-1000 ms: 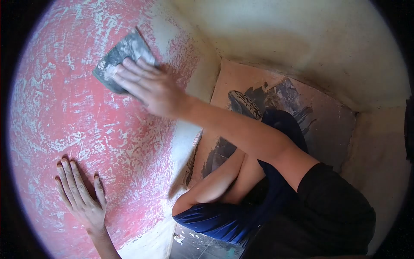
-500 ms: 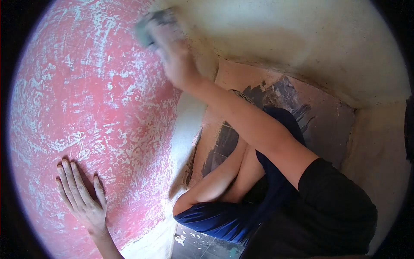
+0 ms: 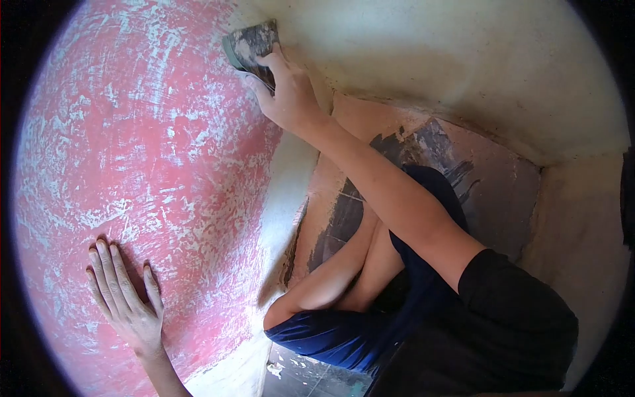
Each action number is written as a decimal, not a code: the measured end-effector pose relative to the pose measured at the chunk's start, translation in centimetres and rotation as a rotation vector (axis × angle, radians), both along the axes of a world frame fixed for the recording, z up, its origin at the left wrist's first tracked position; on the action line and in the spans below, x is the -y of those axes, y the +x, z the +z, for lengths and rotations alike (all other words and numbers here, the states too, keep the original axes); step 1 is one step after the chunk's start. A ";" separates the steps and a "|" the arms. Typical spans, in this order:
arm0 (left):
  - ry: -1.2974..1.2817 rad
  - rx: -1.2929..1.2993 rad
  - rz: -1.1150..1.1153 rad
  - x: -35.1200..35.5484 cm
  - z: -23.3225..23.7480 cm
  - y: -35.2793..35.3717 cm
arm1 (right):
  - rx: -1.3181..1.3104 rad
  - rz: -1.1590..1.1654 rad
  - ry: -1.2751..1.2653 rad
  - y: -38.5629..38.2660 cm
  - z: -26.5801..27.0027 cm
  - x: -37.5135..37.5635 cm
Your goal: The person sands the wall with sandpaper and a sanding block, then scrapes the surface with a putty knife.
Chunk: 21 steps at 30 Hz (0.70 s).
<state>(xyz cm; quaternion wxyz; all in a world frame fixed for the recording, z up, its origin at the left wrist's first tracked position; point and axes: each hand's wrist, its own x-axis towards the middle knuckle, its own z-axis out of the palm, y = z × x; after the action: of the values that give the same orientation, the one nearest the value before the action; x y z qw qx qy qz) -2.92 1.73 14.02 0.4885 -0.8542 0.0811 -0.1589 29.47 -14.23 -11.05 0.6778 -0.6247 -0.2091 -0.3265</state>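
My right hand (image 3: pixel 296 96) grips a sanding block (image 3: pixel 254 45), a worn, dark, blotchy piece with a greenish edge and a pale sheet along its lower side. The block is at the right edge of the pink wall (image 3: pixel 149 155), beside the corner with the cream wall. White scuffed patches and streaks cover much of the pink surface. Lower down, my left hand (image 3: pixel 129 301) lies flat against that same wall, fingers stretched out and thumb apart, with pale dust on it. Nothing is held in it.
A cream wall (image 3: pixel 423 49) rises at the back right. Below it, the floor (image 3: pixel 347 212) has dark tiles and pinkish-brown patches. My bent, crossed legs (image 3: pixel 324 278) in blue shorts rest close to the pink wall. A pale strip (image 3: pixel 284 185) borders the wall's right side.
My right hand and the sanding block have shifted slightly right and a little down, toward the corner; the motion blur is gone. My left hand stays in place.
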 end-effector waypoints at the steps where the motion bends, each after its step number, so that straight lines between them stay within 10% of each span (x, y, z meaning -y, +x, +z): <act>1: 0.000 0.002 -0.002 0.1 0.0 0.1 | 0.057 -0.094 -0.087 0.0 -0.1 0.1; 5: -0.008 -0.003 -0.002 0.4 0.0 0.1 | -0.223 0.184 -0.074 -1.0 0.0 0.0; 13: 0.018 -0.012 -0.019 -0.1 0.0 0.0 | 0.074 -0.260 -0.141 0.6 -0.9 -2.9; 21: 0.030 -0.005 -0.020 -0.4 -0.1 -0.1 | 0.039 -0.116 0.053 1.4 -1.0 -2.9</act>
<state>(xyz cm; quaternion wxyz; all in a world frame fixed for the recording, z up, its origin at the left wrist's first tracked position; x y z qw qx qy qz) -2.98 2.10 13.93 0.4996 -0.8462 0.0930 -0.1604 30.87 -11.29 -12.08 0.6699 -0.6110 -0.1770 -0.3829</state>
